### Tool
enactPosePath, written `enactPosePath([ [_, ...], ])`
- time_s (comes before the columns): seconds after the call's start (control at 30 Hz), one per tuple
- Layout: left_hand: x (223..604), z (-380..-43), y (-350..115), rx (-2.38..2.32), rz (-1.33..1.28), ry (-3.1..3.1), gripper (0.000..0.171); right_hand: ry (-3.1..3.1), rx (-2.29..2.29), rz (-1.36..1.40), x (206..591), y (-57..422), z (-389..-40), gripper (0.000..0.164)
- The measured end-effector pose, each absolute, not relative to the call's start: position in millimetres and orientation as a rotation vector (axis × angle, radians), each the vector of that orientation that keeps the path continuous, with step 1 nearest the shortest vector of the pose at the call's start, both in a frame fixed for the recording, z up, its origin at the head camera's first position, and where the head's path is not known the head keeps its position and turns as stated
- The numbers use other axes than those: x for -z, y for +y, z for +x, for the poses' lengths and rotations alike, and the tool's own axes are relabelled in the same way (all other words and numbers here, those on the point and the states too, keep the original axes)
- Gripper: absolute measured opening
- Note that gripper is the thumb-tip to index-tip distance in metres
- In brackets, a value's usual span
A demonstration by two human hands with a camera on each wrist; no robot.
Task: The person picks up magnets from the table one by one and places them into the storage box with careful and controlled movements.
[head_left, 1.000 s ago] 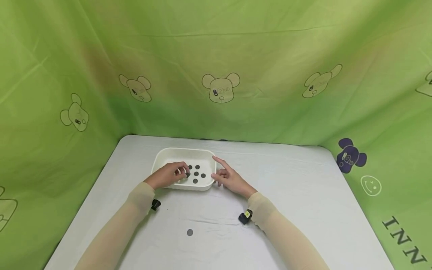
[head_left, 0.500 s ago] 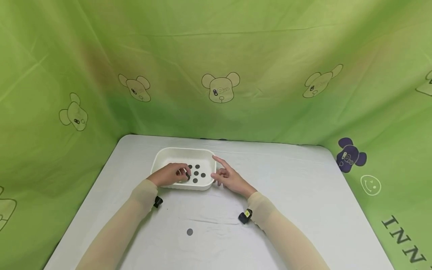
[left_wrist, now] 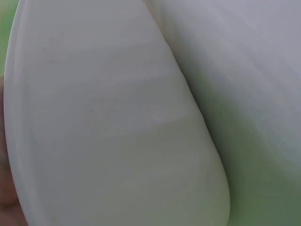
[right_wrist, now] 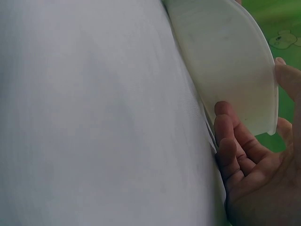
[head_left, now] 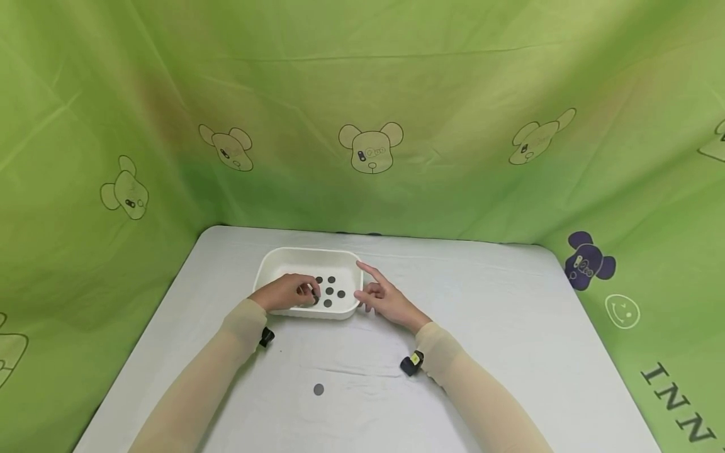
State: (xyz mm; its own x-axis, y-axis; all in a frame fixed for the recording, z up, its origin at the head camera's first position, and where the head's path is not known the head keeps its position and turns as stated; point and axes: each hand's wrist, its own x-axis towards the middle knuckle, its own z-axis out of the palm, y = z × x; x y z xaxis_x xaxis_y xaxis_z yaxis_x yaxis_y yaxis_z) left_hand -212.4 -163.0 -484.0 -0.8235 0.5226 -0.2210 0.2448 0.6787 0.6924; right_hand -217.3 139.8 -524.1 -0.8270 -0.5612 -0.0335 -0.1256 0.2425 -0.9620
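Observation:
A white plastic tray (head_left: pixel 306 313) stands on the table, with several small dark discs (head_left: pixel 330 290) spread over its floor. My left hand (head_left: pixel 286 291) reaches over the near side and pinches one dark disc (head_left: pixel 315 298) between thumb and fingertips, low inside the tray. At the right end, my right hand (head_left: pixel 387 302) holds the rim, thumb over the edge and index finger stretched along it. In the right wrist view the curled lower fingers (right_wrist: pixel 227 123) lie against the tray's outer wall (right_wrist: pixel 230 61). The left wrist view shows mostly tray wall (left_wrist: pixel 103 113), which hides the disc.
A single grey disc (head_left: pixel 319 389) lies on the white-covered table (head_left: pixel 481 352), nearer to me than the tray. Green printed cloth (head_left: pixel 442 201) hangs round the back and both sides of the table.
The pinched disc and my left fingertips have shifted slightly toward me, and the left wrist has edged right. My right hand and the tray stay where they were.

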Motion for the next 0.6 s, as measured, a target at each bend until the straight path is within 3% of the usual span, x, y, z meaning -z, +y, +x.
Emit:
enactPosePath([
  [0.6,488,-215,-163,-0.888,0.577,2.523,0.011,2.161,1.596,-0.616,525,139,-218,0.072],
])
